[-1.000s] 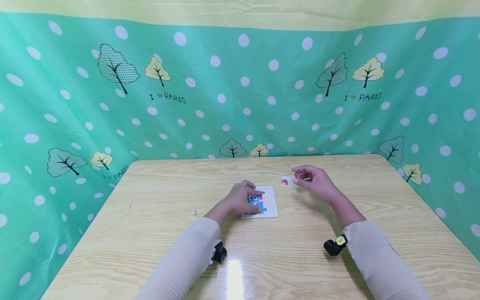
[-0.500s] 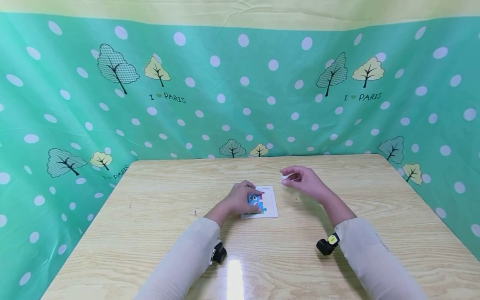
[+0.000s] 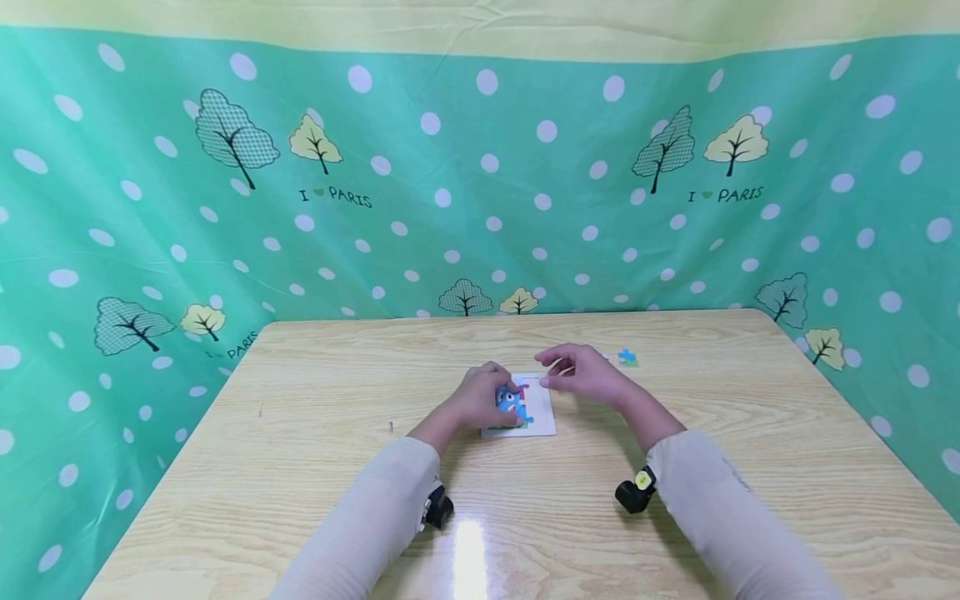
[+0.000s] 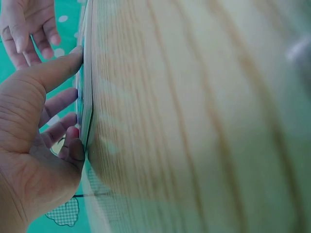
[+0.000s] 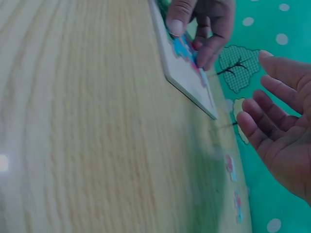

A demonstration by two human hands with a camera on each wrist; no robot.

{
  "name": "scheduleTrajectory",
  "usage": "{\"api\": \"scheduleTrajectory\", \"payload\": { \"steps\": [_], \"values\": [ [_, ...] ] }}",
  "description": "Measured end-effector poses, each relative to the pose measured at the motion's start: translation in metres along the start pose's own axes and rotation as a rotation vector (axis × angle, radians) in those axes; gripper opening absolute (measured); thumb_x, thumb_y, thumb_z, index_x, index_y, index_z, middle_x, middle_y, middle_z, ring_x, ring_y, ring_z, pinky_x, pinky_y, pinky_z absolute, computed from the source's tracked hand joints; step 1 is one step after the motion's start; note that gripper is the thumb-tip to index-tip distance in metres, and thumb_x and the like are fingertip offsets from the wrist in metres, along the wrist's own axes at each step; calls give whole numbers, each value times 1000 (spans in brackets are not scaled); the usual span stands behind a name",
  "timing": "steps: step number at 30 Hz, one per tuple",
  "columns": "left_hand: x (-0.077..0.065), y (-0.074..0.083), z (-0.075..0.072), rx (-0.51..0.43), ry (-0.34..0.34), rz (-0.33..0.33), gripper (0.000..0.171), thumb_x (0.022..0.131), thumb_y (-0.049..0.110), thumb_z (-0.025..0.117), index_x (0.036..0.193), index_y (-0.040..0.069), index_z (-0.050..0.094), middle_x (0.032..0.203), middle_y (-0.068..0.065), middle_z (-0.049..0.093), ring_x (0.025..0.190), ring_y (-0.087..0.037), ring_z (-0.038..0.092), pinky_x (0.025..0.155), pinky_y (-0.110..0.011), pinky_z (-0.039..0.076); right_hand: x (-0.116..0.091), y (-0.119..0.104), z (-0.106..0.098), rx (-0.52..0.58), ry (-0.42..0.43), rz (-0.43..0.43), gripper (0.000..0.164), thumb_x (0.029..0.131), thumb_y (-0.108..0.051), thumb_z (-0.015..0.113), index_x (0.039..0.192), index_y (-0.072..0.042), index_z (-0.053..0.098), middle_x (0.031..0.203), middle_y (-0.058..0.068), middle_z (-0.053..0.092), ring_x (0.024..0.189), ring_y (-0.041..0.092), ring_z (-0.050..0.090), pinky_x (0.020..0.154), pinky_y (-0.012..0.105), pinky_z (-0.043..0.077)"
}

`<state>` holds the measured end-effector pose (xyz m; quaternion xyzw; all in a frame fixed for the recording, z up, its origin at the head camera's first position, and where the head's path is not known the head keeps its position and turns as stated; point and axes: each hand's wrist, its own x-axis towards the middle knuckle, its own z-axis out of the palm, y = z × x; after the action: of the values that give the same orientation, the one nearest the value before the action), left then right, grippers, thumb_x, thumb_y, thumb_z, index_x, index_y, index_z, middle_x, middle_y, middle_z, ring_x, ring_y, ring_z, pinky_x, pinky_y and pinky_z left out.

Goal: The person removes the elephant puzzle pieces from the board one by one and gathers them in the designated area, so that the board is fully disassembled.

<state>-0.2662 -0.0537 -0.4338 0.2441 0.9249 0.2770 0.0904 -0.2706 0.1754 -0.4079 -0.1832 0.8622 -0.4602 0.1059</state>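
Observation:
A white puzzle board [image 3: 543,425] lies mid-table, its left part filled with blue character pieces [image 3: 512,398]. The left hand [image 3: 480,397] rests on this filled part. Its thumb and fingertips press the pieces, spread apart, as the right wrist view also shows. Just above the board's upper right corner hovers the right hand [image 3: 581,372], apart from it. In the right wrist view its fingers are loosely bent with nothing between them. Behind that hand lies a loose blue-and-green puzzle piece [image 3: 627,357]; a pink-and-white piece [image 5: 231,167] shows on the table in the right wrist view.
The wooden table [image 3: 300,467] ends at a green dotted curtain [image 3: 480,167] along the back and sides. A tiny object [image 3: 391,426] lies left of the board. Each wrist carries a small black camera [image 3: 634,496].
The right hand has moved left from beside the loose pieces to above the board's right side, uncovering the blue-and-green piece. The left hand stays on the board, with slight finger movement.

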Motion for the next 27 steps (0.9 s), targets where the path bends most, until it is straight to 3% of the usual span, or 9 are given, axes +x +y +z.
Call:
{"api": "scheduleTrajectory", "payload": {
  "steps": [8,18,27],
  "values": [
    [0,-2,1,-12,7,16,36,76,34,84,103,17,67,128,-5,53,119,-27,44,103,-40,38,5,2,14,-1,-21,31,43,89,-17,73,127,0,61,120,13,64,101,23,61,86,37,52],
    [-4,-10,-4,-46,-23,24,38,86,32,76,118,13,71,140,-5,53,134,-28,42,112,-44,30,10,4,25,-74,-28,53,37,87,-14,74,121,-1,65,101,7,65,89,19,58,80,33,51],
    [-10,-14,-16,-184,94,-44,32,82,19,80,112,12,73,130,-5,61,127,-28,50,109,-47,35,15,5,33,-184,18,42,29,85,-10,76,111,-1,71,92,3,64,83,16,56,78,31,50]
  ]
}}
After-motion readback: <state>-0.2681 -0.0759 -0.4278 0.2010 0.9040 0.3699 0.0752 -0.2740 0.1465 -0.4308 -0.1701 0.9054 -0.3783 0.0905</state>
